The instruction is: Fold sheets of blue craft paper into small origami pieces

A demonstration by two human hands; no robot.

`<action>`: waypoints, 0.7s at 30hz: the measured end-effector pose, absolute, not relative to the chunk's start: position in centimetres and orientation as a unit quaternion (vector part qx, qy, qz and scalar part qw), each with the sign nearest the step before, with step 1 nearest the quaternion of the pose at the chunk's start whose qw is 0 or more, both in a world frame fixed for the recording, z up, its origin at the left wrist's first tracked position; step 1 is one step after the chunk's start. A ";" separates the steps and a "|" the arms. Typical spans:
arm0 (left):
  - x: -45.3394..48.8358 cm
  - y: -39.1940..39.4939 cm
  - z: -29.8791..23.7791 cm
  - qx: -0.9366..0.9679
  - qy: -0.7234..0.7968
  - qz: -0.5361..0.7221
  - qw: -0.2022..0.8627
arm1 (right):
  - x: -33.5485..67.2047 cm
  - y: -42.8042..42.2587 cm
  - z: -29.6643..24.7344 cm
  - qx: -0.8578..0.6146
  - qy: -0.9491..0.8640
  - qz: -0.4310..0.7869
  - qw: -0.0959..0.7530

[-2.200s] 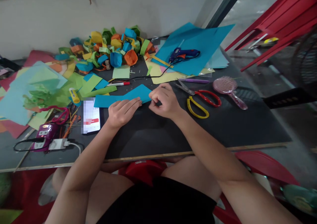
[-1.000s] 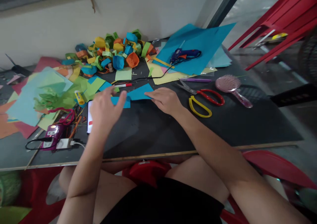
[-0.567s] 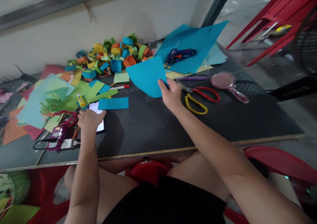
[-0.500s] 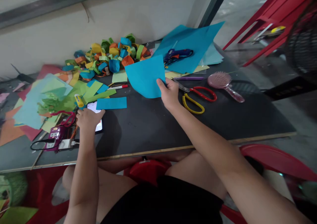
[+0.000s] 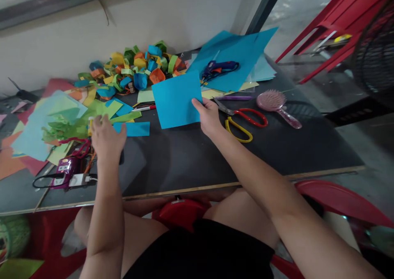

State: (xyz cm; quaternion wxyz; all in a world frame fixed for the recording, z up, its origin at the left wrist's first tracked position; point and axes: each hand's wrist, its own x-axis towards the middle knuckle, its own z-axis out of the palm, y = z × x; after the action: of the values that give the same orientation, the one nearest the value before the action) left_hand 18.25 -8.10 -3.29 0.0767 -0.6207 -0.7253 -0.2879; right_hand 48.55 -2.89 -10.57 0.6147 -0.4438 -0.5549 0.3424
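Observation:
My right hand pinches a blue paper sheet by its right edge, thumb on top, holding it over the dark table. To the left, my left hand is spread above the phone, whose dark corner peeks out beside the wrist. Its thumb is by a blue paper strip; whether they touch I cannot tell. Just past its fingers is a yellow glue stick, partly hidden. Scissors with one red and one yellow handle lie right of my right hand.
Folded coloured paper pieces are heaped along the wall. A blue glue gun rests on a large blue sheet. A pink hairbrush lies right, and a purple device with cables left. A fan stands beyond the table's right end.
My left hand has lifted a little and spread over the phone, covering its screen and part of the strip. The blue sheet in my right hand has gone from curled to nearly flat.

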 end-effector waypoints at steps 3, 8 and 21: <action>23.3 -7.1 -2.7 -0.704 -0.601 -0.376 0.032 | 48.3 -3.0 -10.4 -0.430 -0.465 0.425 0.647; 27.5 -6.3 -4.1 -0.807 -0.416 -0.405 0.107 | 47.7 -3.8 -9.7 -0.457 -0.427 0.401 0.669; 27.6 -8.0 -7.5 -0.759 -0.350 -0.391 0.386 | 48.6 -5.7 -7.6 -0.418 -0.762 -0.120 0.479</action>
State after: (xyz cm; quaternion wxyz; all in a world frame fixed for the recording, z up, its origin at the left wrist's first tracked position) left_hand 27.62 -8.03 -7.50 0.3860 -0.7587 -0.3500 -0.3910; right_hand 48.63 -5.70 -7.59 0.4793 -0.4180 -0.7623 -0.1202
